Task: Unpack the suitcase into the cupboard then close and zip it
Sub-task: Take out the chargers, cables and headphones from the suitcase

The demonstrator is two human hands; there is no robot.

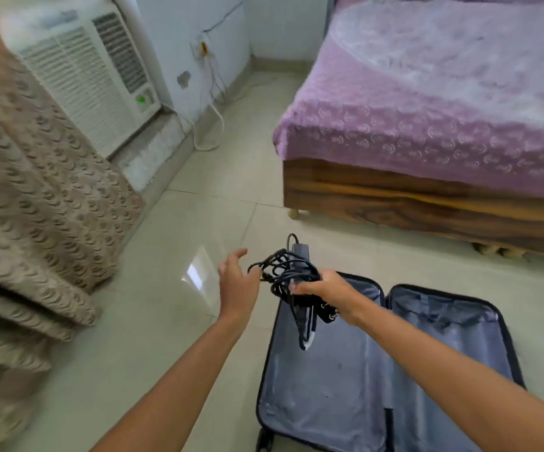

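Right hand [324, 288] grasps cable bundle [291, 277] above suitcase [378, 370]; left hand [236, 282] released. Risk: dangling plug snags, bundle unravels.

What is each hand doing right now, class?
Left hand: open, fingers spread, holding nothing.
Right hand: grips the bundle of black cables above the open suitcase.
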